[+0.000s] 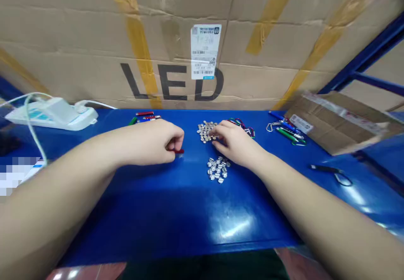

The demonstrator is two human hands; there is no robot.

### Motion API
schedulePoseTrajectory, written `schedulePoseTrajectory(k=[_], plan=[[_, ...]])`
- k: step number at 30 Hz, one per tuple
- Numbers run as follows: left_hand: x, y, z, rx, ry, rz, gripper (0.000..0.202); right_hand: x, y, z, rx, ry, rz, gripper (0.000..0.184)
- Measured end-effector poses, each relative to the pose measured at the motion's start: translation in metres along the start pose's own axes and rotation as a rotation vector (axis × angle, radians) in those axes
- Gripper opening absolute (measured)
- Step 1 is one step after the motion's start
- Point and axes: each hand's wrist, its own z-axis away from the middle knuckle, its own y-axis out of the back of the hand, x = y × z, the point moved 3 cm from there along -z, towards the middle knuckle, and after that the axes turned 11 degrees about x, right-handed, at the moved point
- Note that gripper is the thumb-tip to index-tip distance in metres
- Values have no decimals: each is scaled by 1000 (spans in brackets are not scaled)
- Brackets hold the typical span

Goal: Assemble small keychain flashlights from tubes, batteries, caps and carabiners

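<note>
My left hand (156, 143) rests on the blue table (176, 212) with its fingers curled round a small red cylinder (178, 150), a mini flashlight part. My right hand (235, 141) reaches into the far pile of small silver button cells (204, 131), fingertips pinched together at its edge; what they hold is too small to make out. A second pile of silver button cells (217, 169) lies just in front of my right hand.
Red and green mini flashlights (145, 116) lie behind my left hand, more with carabiners (285, 129) at the right, a black one (328, 171) nearer. A white power strip (53, 113) sits far left. A flat cardboard box (341, 122) lies right; a large LED carton (176, 40) forms the back.
</note>
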Motion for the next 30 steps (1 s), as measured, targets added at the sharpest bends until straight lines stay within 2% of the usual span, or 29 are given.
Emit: schedulePoseTrajectory(k=[5, 10, 13, 16, 20, 25, 27, 30], plan=[[4, -10, 5, -87, 1, -74, 20, 0, -4, -3, -59, -43, -47, 18], [8, -12, 6, -38, 32, -177, 24, 1, -4, -3, -50, -143, -61, 15], [6, -12, 4, -11, 86, -244, 19, 1, -3, -3, -40, -185, -55, 9], [2, -14, 1, -38, 132, -303, 17, -1, -2, -3, -53, -154, -45, 5], [-3, -15, -4, -33, 143, -324, 20, -3, -5, -3, -66, -66, -3, 11], [-8, -15, -8, -51, 168, -383, 27, 1, -8, -6, -29, -43, 20, 14], [-8, -14, -9, -58, 166, -397, 28, 4, -1, -7, 10, -50, 29, 14], [-8, -14, -8, -69, 153, -393, 26, 14, 25, -4, 110, -119, 54, 10]])
